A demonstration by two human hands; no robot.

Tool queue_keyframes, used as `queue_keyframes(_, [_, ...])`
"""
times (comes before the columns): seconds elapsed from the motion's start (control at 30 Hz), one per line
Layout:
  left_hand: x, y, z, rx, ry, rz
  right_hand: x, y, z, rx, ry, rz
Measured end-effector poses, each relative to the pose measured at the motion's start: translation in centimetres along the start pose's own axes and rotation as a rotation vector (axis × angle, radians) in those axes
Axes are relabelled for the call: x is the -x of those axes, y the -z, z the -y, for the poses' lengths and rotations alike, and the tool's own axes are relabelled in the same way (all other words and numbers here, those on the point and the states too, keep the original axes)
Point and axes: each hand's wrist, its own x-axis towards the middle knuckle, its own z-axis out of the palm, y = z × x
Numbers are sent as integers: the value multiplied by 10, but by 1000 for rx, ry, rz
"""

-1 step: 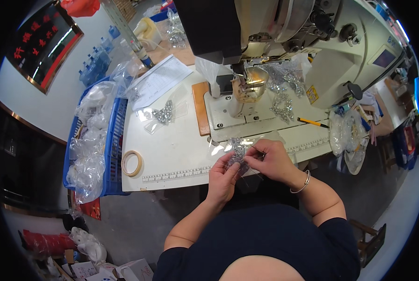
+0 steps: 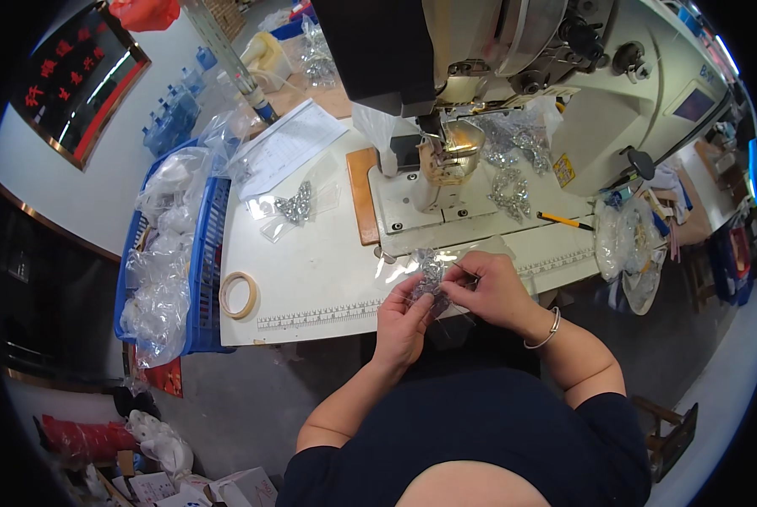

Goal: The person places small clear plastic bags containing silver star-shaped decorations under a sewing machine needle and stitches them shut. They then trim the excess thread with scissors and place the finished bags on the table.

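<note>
- L hand (image 2: 402,319): at near edge of table (image 2: 327,266), thumb & fingers clamped on silver piece (image 2: 429,269).
- Silver piece: glittery, btwn both hands, over table's front edge, below machine bed; lower part hidden by fingers, so full outline n/a.
- R hand (image 2: 490,291): thumb & forefinger tips drawn tog. at R side of same piece; cannot tell what, if anything, is pinched btwn them. Metal bracelet (image 2: 543,329) on R wrist.
- Sewing machine (image 2: 602,127): pale body, stands beyond hands; brown block (image 2: 363,198) at L side of its bed.
- 2nd silver piece (image 2: 294,204): bow-like, on clear plastic, table L of brown block.
- 3rd silver piece (image 2: 510,194): R of needle area, near yellow pen (image 2: 564,220).
- Ruler strip (image 2: 319,315): along front edge of table, middle covered by hands.
- Tape roll (image 2: 239,295): flat, L front corner.
- Paper sheets (image 2: 289,148): far L of table, printed.
- Blue crate (image 2: 199,313): just beside table, L side, filled w/ clear plastic bags (image 2: 158,283).
</note>
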Motion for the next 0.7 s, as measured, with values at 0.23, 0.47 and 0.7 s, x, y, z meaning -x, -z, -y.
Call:
queue_keyframes(0.23, [2, 2, 4, 18, -13, 43, 2, -3, -2, 15, 28, -54])
queue_keyframes(0.47, [7, -5, 1, 90, -100, 119, 3, -3, -3, 50, 101, -88])
queue_keyframes(0.7, [-1, 0, 12, -122, -151, 12, 6, -8, -8, 137, 195, -116])
